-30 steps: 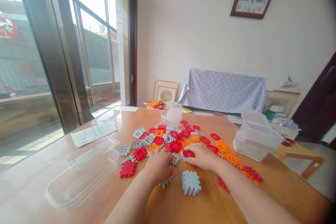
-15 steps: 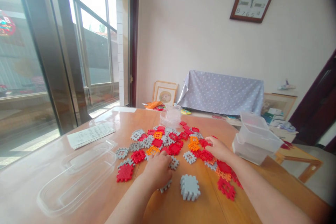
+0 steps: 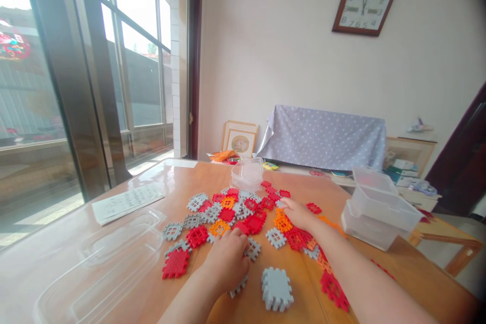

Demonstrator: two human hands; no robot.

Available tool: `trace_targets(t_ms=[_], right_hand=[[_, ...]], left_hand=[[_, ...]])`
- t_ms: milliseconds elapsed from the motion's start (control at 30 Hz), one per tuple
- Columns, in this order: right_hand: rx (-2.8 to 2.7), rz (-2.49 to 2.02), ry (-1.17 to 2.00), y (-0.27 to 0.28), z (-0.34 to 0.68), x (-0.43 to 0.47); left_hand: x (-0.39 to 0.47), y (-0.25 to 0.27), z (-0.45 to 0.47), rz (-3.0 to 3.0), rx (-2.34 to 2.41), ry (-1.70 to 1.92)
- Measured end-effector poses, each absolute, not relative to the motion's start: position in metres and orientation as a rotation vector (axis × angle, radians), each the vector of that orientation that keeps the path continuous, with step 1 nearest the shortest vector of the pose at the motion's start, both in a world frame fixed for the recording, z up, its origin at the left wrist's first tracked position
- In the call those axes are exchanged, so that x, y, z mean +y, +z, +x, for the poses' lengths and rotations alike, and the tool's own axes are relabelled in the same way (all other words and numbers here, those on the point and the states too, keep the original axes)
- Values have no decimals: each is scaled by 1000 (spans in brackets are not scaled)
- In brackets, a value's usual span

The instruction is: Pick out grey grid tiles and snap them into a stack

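Note:
My left hand (image 3: 228, 255) is curled low over the table. A grey interlocking block (image 3: 239, 287) shows from under its palm, and another grey window-shaped block (image 3: 253, 249) lies against its fingers. My right hand (image 3: 296, 212) reaches to the far right of the pile, its fingertips closed on the edge of a grey interlocking block (image 3: 280, 203), partly covered. Just below it lie orange window blocks (image 3: 283, 221) and red blocks (image 3: 296, 239). A neat stack of grey blocks (image 3: 277, 287) stands in front, between my forearms.
Mixed red, grey and orange blocks (image 3: 227, 214) spread across the middle of the wooden table (image 3: 212, 304). Clear plastic lids (image 3: 102, 263) and a written sheet (image 3: 127, 203) lie left. A small clear box (image 3: 246, 174) stands behind the pile, larger clear boxes (image 3: 379, 215) at right.
My right hand has moved left, from the red blocks to a grey block. Red blocks it covered now show. My left hand stays in place; the view has tipped slightly up.

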State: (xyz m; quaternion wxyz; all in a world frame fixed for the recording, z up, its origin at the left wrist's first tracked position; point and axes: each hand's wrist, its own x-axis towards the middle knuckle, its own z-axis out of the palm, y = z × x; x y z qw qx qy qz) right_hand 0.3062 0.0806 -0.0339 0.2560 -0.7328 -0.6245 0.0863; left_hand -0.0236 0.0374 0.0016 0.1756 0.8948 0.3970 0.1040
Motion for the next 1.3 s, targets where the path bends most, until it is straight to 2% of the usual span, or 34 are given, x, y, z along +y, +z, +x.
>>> trace_targets(t_ms=[467,833,1300], right_hand=[[-1479,-2404,5,-27,301,94],[-1635,-2179,169,-31,302,88],[-1426,-2214,131,-44,319,101]], left_hand=[[33,5,-23,2630,1147,255],[34,6,-22,2642,1141,242],[33,6,-22,2654,1133,249]])
